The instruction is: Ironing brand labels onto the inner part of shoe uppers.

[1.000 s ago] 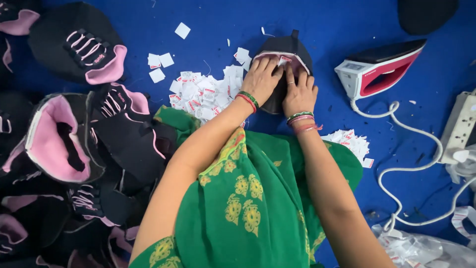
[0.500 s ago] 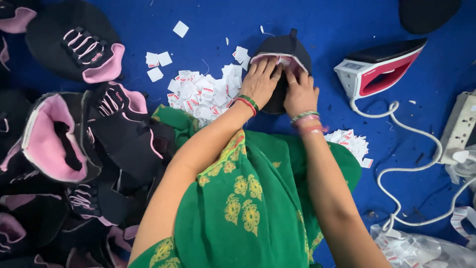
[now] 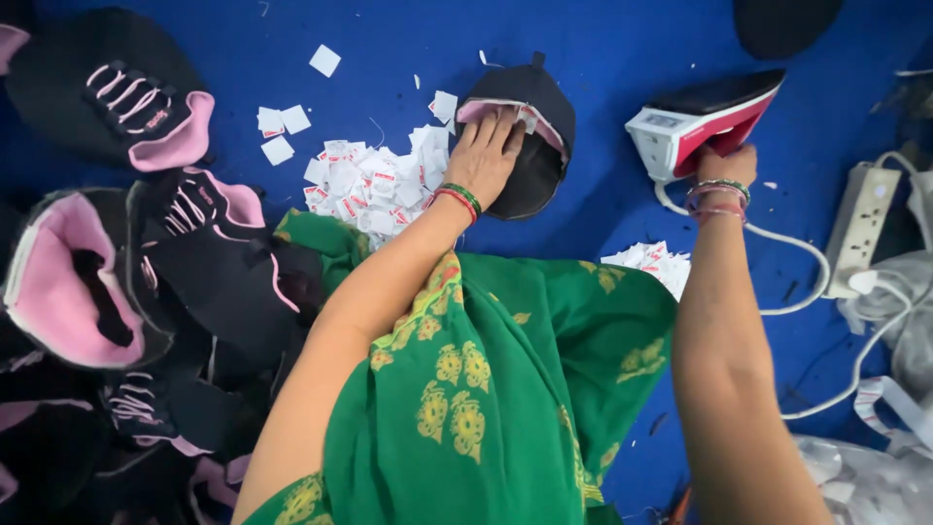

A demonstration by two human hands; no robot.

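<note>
Nearby: labels [image 3: 364, 185] piled left of the shoe upper [image 3: 530, 136]; more uppers [image 3: 146, 282] far left.
Left hand [image 3: 486, 160]: flat on the upper, fingers spread.
Right hand [image 3: 724, 167]: gripping the iron [image 3: 705, 122], right of the upper.

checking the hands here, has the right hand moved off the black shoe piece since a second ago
Yes. The right hand has left the black shoe piece and gone right to the red and white iron, gripping its handle. The left hand presses the piece.
</note>
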